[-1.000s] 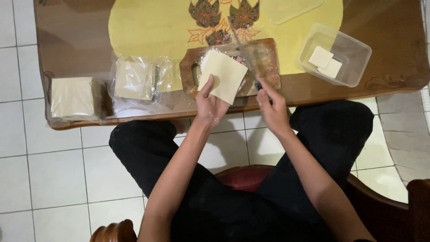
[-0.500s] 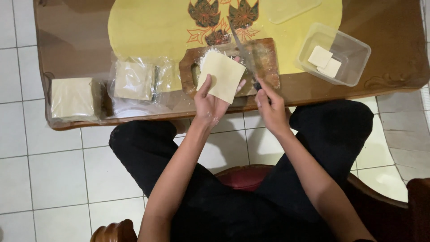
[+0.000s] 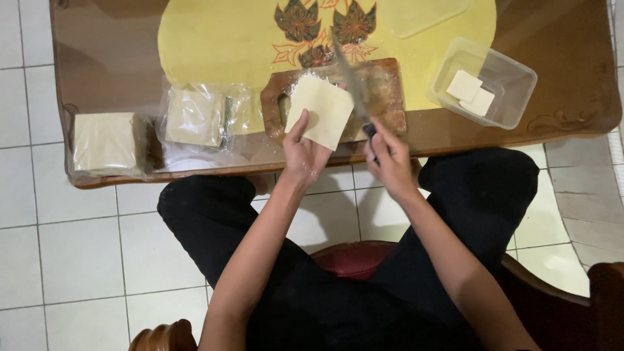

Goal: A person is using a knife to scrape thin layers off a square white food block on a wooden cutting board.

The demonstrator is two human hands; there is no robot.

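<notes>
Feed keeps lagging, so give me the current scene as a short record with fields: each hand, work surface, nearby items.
left hand: left hand holds a pale square sheet
right hand: right hand grips a knife, blade over the board
work surface: wooden cutting board, floured, on a yellow mat
right of board: clear plastic container with two small squares
left of board: bagged sheet stacks

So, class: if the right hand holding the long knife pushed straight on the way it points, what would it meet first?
Probably the brown wooden cutting board, which the knife blade already crosses; the right hand sits just short of its near edge. Depth is unclear from above.
</notes>
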